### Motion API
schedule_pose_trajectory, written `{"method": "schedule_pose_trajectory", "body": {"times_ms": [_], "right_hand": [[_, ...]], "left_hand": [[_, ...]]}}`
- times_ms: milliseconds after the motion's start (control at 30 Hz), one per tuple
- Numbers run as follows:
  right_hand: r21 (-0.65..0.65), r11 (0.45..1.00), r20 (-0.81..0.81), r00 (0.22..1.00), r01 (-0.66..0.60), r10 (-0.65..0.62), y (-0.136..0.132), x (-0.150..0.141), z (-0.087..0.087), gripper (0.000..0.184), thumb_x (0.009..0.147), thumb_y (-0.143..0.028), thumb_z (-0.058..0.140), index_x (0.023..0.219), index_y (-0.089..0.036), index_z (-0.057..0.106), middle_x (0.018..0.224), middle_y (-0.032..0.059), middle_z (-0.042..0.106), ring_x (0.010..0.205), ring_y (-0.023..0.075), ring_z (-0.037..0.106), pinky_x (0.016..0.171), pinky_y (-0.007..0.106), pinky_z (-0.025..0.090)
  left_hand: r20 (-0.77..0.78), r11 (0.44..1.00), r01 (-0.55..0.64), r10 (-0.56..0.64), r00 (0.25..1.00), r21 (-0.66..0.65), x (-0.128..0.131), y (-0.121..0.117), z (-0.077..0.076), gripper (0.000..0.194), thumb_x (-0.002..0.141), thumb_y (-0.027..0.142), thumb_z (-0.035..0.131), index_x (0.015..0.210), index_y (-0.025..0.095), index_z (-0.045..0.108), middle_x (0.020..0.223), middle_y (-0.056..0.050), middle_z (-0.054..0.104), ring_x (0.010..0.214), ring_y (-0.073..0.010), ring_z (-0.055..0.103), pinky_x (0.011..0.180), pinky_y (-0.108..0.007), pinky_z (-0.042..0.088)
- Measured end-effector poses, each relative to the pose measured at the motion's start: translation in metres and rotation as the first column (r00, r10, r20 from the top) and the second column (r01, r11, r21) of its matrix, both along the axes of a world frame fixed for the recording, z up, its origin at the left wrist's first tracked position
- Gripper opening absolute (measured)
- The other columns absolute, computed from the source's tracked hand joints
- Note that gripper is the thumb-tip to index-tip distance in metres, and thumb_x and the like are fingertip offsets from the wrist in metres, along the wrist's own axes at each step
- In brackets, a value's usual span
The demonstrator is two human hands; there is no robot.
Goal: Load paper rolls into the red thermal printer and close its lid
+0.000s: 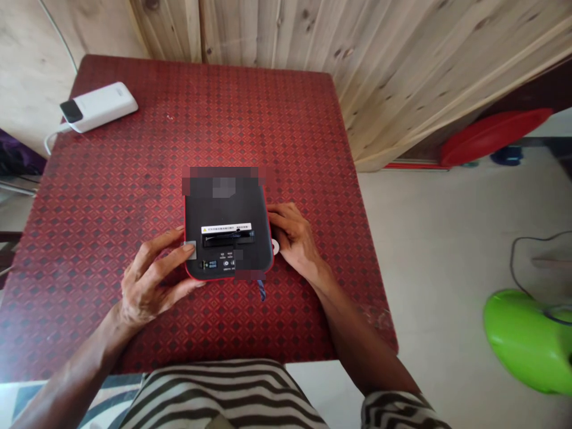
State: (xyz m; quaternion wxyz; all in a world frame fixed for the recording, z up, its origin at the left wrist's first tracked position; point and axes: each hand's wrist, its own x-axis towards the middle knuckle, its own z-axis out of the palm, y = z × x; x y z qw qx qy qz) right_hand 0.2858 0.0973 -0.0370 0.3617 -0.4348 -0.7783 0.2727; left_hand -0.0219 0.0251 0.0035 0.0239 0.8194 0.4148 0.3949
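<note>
A flat black device (226, 205) with rounded corners and a red rim lies on the patterned red table (308, 131). Its face carries a white warning label (226, 228), a dark slot and small printed marks; parts are pixelated. My left hand (147, 280) grips its left side, a finger pressing a small grey patch (190, 250) and the thumb at the near corner. Against the right side rest the curled fingers of my right hand (297, 238), partly hidden. A white disc (275, 246) pokes out beside that hand. A short dark cord (261, 290) hangs from the near edge.
A white power bank (105, 107) with a cable lies at the table's far left. Wooden planks (277, 30) line the wall behind. On the floor to the right are a green plastic object (527, 339) and a red basin-like object (496, 137).
</note>
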Motion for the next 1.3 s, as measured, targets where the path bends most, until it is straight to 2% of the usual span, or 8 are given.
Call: {"method": "schedule_pose_trajectory", "body": {"times_ms": [333,500,567,633,733,900,1133,1300], "right_hand": [[-0.104,0.990,-0.034,0.994,0.096,-0.100,0.001,0.002,0.010,0.031,0.106,-0.022,0.052,0.126,-0.027,0.075,0.118,0.0064,0.080,0.108,0.0230,0.073,0.097,0.046,0.057],[0.025,0.974,-0.043,0.974,0.224,-0.223,-0.006,0.003,0.048,0.024,0.105,-0.026,0.060,0.121,-0.029,0.076,0.111,0.0055,0.081,0.101,0.0230,0.075,0.092,0.046,0.061],[0.152,0.974,0.014,0.985,0.165,-0.170,-0.010,-0.006,0.073,0.021,0.105,-0.025,0.061,0.119,-0.029,0.077,0.108,0.0046,0.082,0.097,0.0223,0.074,0.091,0.045,0.060],[0.228,0.974,0.142,0.989,-0.002,-0.031,-0.009,-0.023,0.095,0.022,0.106,-0.022,0.059,0.118,-0.028,0.077,0.112,0.0043,0.081,0.098,0.0216,0.073,0.094,0.044,0.060],[0.161,0.961,0.449,0.884,-0.227,0.134,0.004,-0.059,0.115,0.024,0.107,-0.016,0.055,0.118,-0.021,0.076,0.116,0.0085,0.079,0.107,0.0238,0.069,0.100,0.044,0.057],[-0.053,0.979,0.769,0.617,-0.197,0.166,0.030,-0.107,0.118,0.031,0.104,-0.006,0.047,0.112,-0.011,0.077,0.112,0.0174,0.077,0.101,0.0278,0.072,0.081,0.039,0.059],[0.004,0.968,0.780,0.607,-0.249,0.153,0.035,-0.105,0.116,0.036,0.101,-0.003,0.043,0.117,-0.013,0.073,0.117,0.0178,0.074,0.091,0.0260,0.073,0.072,0.038,0.056],[0.013,0.984,0.758,0.644,-0.180,0.107,0.028,-0.101,0.120,0.029,0.103,-0.009,0.047,0.117,-0.015,0.072,0.106,0.0144,0.076,0.083,0.0252,0.073,0.062,0.037,0.050]], "left_hand": [[0.079,0.988,0.067,-0.056,0.995,-0.138,-0.004,0.010,0.005,0.051,0.088,0.039,0.083,0.133,0.028,0.062,0.133,-0.010,0.066,0.113,-0.0223,0.071,0.090,-0.036,0.064],[0.041,0.996,0.033,-0.030,0.999,-0.083,-0.005,0.006,-0.003,0.054,0.092,0.041,0.078,0.139,0.026,0.058,0.129,-0.011,0.067,0.110,-0.0227,0.072,0.087,-0.036,0.065],[0.018,0.999,0.024,-0.023,1.000,-0.038,-0.004,0.005,-0.006,0.057,0.092,0.041,0.077,0.143,0.025,0.056,0.127,-0.012,0.067,0.110,-0.0229,0.071,0.088,-0.035,0.065],[-0.005,1.000,0.018,-0.018,1.000,-0.011,-0.004,0.004,-0.008,0.060,0.092,0.040,0.078,0.145,0.025,0.054,0.127,-0.013,0.067,0.112,-0.0235,0.071,0.089,-0.036,0.065],[-0.037,1.000,0.009,-0.008,0.999,0.004,-0.003,0.003,-0.008,0.064,0.091,0.040,0.079,0.147,0.024,0.053,0.130,-0.014,0.066,0.114,-0.0247,0.070,0.092,-0.037,0.065],[-0.076,0.998,-0.027,0.032,0.997,0.064,0.000,-0.002,-0.011,0.076,0.086,0.038,0.085,0.153,0.027,0.050,0.141,-0.016,0.058,0.123,-0.0280,0.066,0.098,-0.040,0.064],[-0.120,0.999,-0.006,0.010,0.993,0.035,0.002,-0.003,-0.018,0.078,0.086,0.027,0.084,0.155,0.028,0.048,0.143,-0.017,0.057,0.123,-0.0290,0.065,0.099,-0.041,0.063],[-0.102,0.999,-0.010,0.013,0.995,0.034,0.002,-0.003,-0.016,0.077,0.088,0.027,0.082,0.156,0.031,0.047,0.142,-0.016,0.059,0.120,-0.0283,0.067,0.096,-0.041,0.063]]}}
